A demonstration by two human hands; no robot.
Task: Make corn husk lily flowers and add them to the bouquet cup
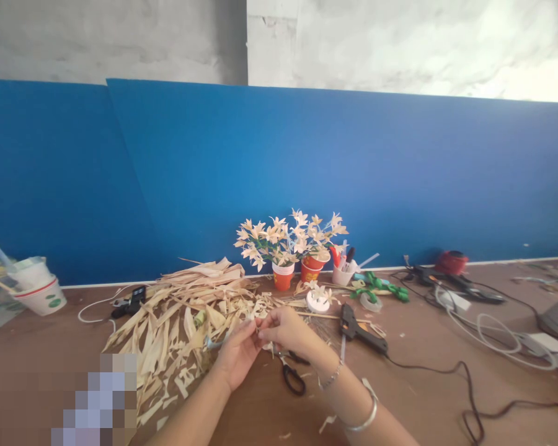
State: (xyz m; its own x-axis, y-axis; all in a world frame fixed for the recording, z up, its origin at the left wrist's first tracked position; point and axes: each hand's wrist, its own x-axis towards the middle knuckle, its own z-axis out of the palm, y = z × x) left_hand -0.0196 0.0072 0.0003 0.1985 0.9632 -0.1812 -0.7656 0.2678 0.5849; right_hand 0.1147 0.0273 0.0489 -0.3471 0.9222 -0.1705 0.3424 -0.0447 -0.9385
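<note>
While the left hand [239,354] and right hand [281,329] meet at the fingertips, scissors [286,371] and a glue gun [353,329] lie near enough to be knocked.

Both hands have their fingers drawn in above the tabletop [423,406], at the right edge of the husks [186,303]; whether they pinch something small I cannot tell, as the fingers hide it. Any small piece could slip and get lost among the pale scraps [183,384]. Lowering a hand carelessly could nudge the scissors, seen between the forearms. Sweeping the right forearm outward could bump the gun, and a snag on its cord [428,371] could drag it.
</note>
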